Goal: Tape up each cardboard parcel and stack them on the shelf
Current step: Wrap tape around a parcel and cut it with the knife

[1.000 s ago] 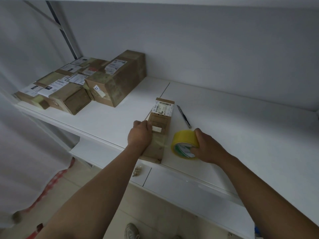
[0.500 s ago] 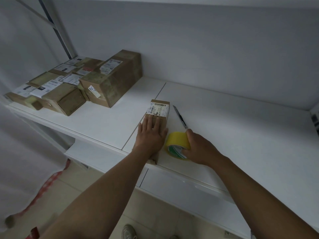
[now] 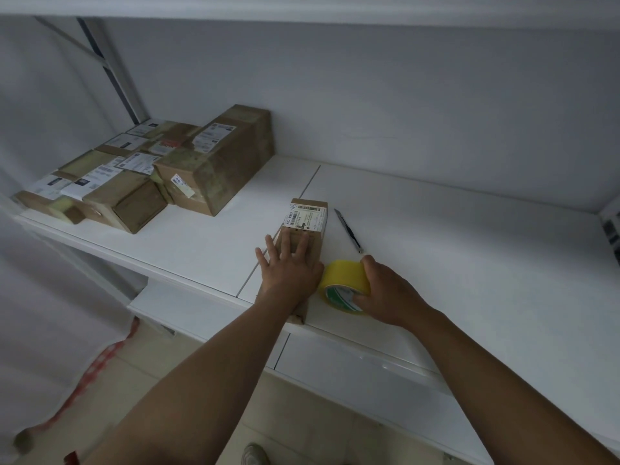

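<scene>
A small long cardboard parcel (image 3: 308, 216) with a white label lies on the white shelf (image 3: 453, 250), one end at the front edge. My left hand (image 3: 290, 268) presses flat on its top with straight, spread fingers. Just right of the parcel stands a yellow roll of tape (image 3: 345, 283) on its edge. My right hand (image 3: 391, 292) grips the roll from the right, thumb at the roll's open front face and fingers over its top. Several taped parcels (image 3: 214, 159) with labels are stacked at the shelf's back left.
A slim craft knife (image 3: 349, 230) lies on the shelf just behind the tape roll. A metal upright (image 3: 110, 68) stands at the back left. Below the shelf's front edge are the tiled floor (image 3: 218, 427) and a shoe (image 3: 255, 456).
My left hand went from a curled grip at the parcel's left edge to lying flat on its top. The tape roll, in my right hand, came close against the parcel's right side.
</scene>
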`<state>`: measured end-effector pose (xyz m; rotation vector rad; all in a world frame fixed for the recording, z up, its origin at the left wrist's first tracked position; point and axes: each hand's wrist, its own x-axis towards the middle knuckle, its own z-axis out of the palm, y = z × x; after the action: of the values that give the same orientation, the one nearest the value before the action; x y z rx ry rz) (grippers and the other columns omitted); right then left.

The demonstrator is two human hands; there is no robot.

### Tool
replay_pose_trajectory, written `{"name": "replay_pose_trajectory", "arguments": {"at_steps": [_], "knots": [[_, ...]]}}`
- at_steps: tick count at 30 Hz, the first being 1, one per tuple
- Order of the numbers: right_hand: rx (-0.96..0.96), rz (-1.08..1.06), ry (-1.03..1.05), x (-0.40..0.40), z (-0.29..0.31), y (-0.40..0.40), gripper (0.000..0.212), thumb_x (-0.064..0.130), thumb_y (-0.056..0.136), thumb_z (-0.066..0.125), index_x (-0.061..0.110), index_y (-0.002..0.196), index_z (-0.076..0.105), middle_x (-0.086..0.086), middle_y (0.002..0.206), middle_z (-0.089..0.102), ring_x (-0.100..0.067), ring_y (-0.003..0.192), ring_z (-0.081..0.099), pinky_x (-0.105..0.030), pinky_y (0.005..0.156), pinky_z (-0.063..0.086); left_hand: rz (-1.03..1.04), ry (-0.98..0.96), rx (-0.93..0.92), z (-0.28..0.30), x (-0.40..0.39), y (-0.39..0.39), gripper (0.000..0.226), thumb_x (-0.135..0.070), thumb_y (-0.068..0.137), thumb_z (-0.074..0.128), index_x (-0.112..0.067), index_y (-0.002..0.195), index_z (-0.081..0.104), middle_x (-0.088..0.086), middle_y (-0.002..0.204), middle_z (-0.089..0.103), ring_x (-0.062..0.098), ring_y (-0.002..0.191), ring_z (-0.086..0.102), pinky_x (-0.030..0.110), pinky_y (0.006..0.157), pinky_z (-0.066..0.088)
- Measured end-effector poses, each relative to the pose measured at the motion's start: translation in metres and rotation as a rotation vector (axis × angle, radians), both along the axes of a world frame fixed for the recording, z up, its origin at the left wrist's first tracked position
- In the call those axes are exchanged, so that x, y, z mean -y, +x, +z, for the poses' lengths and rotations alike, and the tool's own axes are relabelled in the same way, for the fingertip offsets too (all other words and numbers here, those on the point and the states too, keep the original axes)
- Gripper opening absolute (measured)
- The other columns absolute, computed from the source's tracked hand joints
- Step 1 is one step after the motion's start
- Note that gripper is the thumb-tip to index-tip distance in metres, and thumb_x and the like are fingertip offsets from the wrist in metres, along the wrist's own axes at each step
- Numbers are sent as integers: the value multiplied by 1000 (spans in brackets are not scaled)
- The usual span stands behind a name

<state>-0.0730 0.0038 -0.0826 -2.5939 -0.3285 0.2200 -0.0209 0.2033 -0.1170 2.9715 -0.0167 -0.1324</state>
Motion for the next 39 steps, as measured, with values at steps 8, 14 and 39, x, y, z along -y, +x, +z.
{"name": "replay_pose_trajectory", "arguments": {"at_steps": [8,14,39], "knots": [[-135,-106,357,9,-19,-8,58,20,85,72,31,126,33,-2,109,53,-23,93,58,-39,76,54,121,-206,-12,12,-3,3,69,-54,94,45,-34,155,22,15,163,9,45,140,28,52,113,31],[63,-168,451,10,6,8,54,9,82,68,28,122,37,-2,101,54,-25,87,59,-32,65,50,222,-952,-116,29,-5,5,61,-48,92,56,-35,149,41,1,143,53,27,126,54,49,107,45],[179,-168,470,-52,18,15,31,9,89,61,14,108,36,-8,96,51,-29,83,54,-33,64,38,128,-747,-129,34,-33,5,54,-39,96,57,-13,142,49,12,140,56,32,129,52,47,111,40]]}}
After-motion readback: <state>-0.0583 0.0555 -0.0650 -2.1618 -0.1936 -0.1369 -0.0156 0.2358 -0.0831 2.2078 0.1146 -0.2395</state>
